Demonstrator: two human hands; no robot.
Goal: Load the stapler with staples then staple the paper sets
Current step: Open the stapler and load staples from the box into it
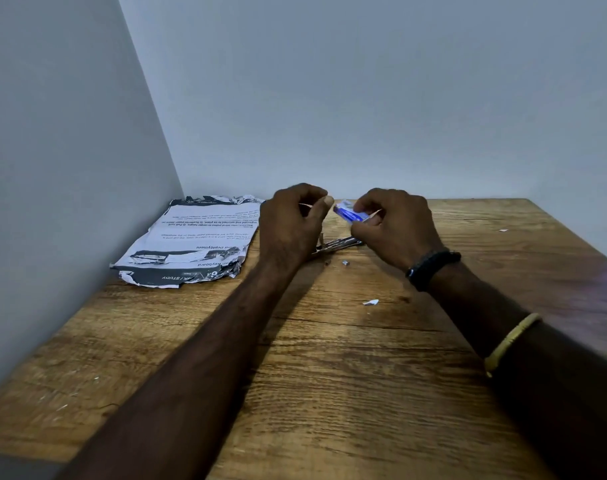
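My right hand (395,226) grips a small blue and white staple box (347,212), held a little above the table. Just left of the box, my left hand (295,223) has its fingers curled and its thumb pressed to the forefinger; whether a thin strip is pinched there I cannot tell. Below and between both hands the metal stapler (336,244) lies on the wooden table (330,358), partly hidden by my left hand. A stack of printed papers (194,237) with torn, crumpled edges lies at the back left, against the wall corner.
A small metal bit (345,262) and a white paper scrap (370,302) lie on the table near the stapler. Another white speck (503,230) sits at the far right. Walls close the table at the back and left.
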